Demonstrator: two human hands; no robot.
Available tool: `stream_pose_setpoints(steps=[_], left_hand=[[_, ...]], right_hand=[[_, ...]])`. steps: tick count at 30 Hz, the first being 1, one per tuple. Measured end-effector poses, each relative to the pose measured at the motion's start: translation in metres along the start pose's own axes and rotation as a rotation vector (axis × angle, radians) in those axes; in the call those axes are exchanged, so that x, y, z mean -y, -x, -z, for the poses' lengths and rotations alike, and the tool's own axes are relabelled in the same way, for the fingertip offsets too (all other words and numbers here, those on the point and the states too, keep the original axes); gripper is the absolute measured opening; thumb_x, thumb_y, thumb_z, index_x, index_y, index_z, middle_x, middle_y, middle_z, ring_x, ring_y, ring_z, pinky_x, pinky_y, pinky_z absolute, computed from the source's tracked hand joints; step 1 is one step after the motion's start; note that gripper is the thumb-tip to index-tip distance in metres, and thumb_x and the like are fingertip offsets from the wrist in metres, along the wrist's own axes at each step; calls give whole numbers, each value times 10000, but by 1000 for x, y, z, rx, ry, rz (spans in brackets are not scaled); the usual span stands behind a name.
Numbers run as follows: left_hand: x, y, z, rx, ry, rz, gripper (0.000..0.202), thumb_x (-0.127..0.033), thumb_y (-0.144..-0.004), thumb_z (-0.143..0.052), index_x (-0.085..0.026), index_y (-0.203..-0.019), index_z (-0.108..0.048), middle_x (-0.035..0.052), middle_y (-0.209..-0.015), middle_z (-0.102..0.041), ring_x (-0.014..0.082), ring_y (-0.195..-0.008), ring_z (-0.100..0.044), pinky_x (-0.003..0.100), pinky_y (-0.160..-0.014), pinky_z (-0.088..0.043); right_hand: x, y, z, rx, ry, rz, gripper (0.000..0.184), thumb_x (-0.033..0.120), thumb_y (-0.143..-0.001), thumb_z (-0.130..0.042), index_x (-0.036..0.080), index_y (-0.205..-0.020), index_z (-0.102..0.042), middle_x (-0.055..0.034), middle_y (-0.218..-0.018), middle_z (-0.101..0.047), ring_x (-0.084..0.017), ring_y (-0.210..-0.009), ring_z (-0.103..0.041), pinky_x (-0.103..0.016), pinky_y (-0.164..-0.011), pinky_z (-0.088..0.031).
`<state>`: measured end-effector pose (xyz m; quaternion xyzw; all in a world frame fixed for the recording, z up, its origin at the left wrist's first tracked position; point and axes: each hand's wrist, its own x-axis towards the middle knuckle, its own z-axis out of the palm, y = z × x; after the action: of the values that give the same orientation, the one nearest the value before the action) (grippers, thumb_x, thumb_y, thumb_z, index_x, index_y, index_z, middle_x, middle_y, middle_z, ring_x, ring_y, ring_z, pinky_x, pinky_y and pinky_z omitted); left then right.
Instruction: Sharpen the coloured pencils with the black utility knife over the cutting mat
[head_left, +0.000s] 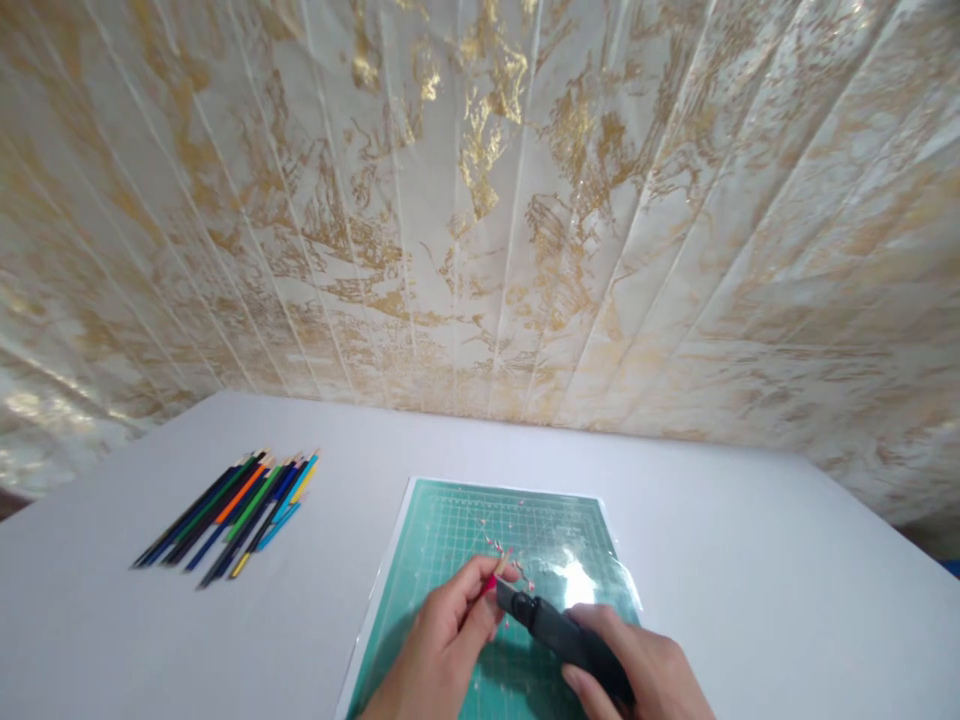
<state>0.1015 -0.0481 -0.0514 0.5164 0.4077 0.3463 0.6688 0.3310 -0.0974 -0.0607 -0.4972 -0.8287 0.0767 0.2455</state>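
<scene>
Low in view, at the near edge of the white desk (750, 600): two bare hands close together over a green cutting mat (442, 530) printed with a grid.

On the right, the right hand (645, 670), closed firmly around the handle of a dark utility knife (559, 630), its front end aimed up and to the left. On the left, the left hand (442, 650), fingers pinched narrow on a red pencil (491, 582), with only a short tip end visible beyond the fingertips. Knife front and pencil tip right together there; actual contact between blade and wood too small to make out.

Just beyond the hands, small pale and pink shavings (499, 545) scattered across the middle of the mat, beside a bright patch of glare on its glossy cover.

Farther back, toward the left edge of the desk and well apart from the mat: a row of coloured pencils (232, 510) lying side by side at a slant, in blue, green, orange and yellow.

Behind the far edge of the desk, a wall (480, 200) of white panels veined with gold.

Likely hazard from here: a slip of the blade off the thin pencil tip and into the left fingertips, owing to their closeness to the cutting end. Also possible: a snapped pencil core from too much pressure, or a misjudged cut because of the glare next to the blade.
</scene>
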Motion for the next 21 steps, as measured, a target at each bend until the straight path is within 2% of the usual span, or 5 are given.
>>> stream_pose_setpoints(steps=[4,12,15,17,21], left_hand=[[0,0,4,107,-36,-25,481,-446,-908,-644,-231,-1333,-573,72,-1226,-661,257,-1169,-570,358,-1059,-366],[9,-3,1,169,8,-47,758,-570,-823,-713,-179,-1440,-510,148,-1545,-479,321,-1386,-447,435,-1166,-304],[10,-2,2,156,-30,-45,711,-601,-857,-654,-206,-1436,-532,124,-1511,-522,306,-1306,-502,398,-1065,-388],[12,-2,3,135,-38,-9,695,-620,-857,-640,-231,-1426,-551,111,-1423,-590,265,-1107,-582,339,-893,-454],[15,-1,3,117,-6,36,754,-674,-830,-629,-234,-1435,-544,28,-914,-640,125,-662,-428,239,-614,-348]], right_hand=[[12,-7,5,-64,17,52,220,426,-1090,-271,269,-1164,-406,45,-681,-683,-149,-478,-666,-208,-481,-469],[17,-9,6,-102,29,103,306,462,-1104,-173,270,-1195,-393,29,-731,-746,-144,-517,-717,-197,-491,-494],[16,-11,5,-125,38,115,317,465,-1104,-169,271,-1169,-411,40,-691,-732,-141,-472,-702,-198,-457,-480],[13,-12,3,-143,42,117,320,474,-1104,-177,272,-1156,-420,47,-679,-729,-137,-455,-701,-197,-441,-476],[6,-11,-3,-120,3,90,307,507,-1095,-240,287,-1166,-442,51,-732,-749,-132,-500,-728,-187,-457,-496]])
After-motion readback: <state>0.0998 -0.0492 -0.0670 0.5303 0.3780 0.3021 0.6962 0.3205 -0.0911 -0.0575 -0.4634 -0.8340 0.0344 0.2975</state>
